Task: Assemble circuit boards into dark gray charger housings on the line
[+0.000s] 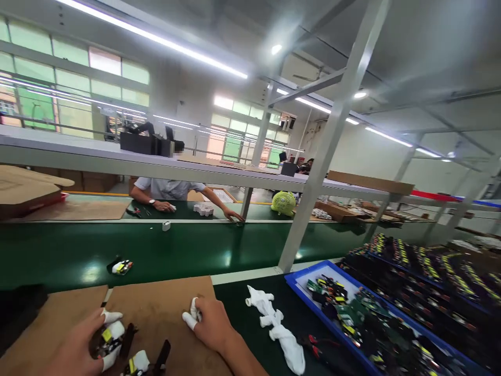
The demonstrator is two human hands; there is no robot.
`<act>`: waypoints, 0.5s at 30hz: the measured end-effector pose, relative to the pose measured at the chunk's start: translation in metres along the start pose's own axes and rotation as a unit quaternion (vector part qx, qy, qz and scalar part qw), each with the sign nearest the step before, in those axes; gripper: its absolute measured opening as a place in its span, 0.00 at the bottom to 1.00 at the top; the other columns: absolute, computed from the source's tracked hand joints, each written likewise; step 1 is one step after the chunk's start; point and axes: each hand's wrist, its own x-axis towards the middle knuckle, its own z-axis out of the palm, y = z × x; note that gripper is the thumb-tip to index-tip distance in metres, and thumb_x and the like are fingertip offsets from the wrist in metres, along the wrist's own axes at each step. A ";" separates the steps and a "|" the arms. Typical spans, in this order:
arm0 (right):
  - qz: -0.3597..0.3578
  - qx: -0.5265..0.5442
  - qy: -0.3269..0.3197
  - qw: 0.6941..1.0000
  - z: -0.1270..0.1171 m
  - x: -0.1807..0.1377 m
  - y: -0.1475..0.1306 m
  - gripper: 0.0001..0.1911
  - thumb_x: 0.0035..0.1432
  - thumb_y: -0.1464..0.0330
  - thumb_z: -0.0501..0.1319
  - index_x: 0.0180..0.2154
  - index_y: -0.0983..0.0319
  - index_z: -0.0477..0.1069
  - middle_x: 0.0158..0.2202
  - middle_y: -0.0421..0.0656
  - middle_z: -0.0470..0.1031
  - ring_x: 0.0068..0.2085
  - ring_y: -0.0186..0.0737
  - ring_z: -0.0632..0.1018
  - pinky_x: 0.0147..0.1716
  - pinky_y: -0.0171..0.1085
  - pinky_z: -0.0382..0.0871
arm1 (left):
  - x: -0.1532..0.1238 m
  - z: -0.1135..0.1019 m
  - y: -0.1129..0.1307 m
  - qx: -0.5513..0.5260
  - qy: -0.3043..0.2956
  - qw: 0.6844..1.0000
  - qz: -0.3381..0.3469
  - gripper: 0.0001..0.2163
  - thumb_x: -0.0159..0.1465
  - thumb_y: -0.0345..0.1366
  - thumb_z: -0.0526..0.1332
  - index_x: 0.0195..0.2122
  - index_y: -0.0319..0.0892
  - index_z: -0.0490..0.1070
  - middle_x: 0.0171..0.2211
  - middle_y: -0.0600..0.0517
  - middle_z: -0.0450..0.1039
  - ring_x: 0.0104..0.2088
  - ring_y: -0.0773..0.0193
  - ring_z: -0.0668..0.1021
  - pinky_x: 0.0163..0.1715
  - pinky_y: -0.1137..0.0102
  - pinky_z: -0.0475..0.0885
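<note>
My left hand [88,344], with white finger cots, is closed around a small black part with a yellow component [107,339] at the bottom left, over a brown cardboard sheet [156,303]. More small black and yellow parts [136,363] lie just right of it. My right hand [209,321] rests on the cardboard as a loose fist, white cots on its fingertips; what it holds, if anything, is hidden.
A white glove [277,329] lies on the dark bench. A blue tray [301,277] with circuit boards stands right, beside more full trays [430,271]. One assembly [122,267] rides the green conveyor [195,250]. Across it a person's hands [164,207] rest beyond a slanted steel post [313,177].
</note>
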 end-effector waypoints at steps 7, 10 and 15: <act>-0.036 -0.015 0.003 0.999 -0.007 0.014 0.004 0.16 0.74 0.66 0.63 0.31 0.57 0.68 0.32 0.39 0.79 0.33 0.40 0.78 0.34 0.37 0.55 | -0.004 0.013 0.037 -0.369 -0.034 0.919 -0.132 0.22 0.46 0.45 0.84 0.41 0.44 0.86 0.41 0.45 0.86 0.49 0.42 0.84 0.48 0.59 0.79; -0.041 -0.026 -0.006 0.999 -0.006 0.019 0.005 0.16 0.76 0.64 0.62 0.31 0.56 0.67 0.32 0.40 0.78 0.34 0.41 0.78 0.35 0.38 0.53 | -0.006 0.014 0.040 -0.435 -0.058 0.887 -0.144 0.26 0.53 0.54 0.81 0.44 0.39 0.85 0.44 0.40 0.85 0.50 0.43 0.84 0.50 0.58 0.79; -0.040 -0.039 -0.013 0.998 -0.001 0.022 0.007 0.16 0.76 0.64 0.63 0.32 0.57 0.68 0.33 0.42 0.78 0.35 0.42 0.77 0.36 0.40 0.51 | -0.008 0.008 0.041 -0.513 -0.096 0.837 -0.163 0.26 0.58 0.51 0.80 0.50 0.37 0.85 0.49 0.39 0.86 0.49 0.46 0.85 0.48 0.61 0.79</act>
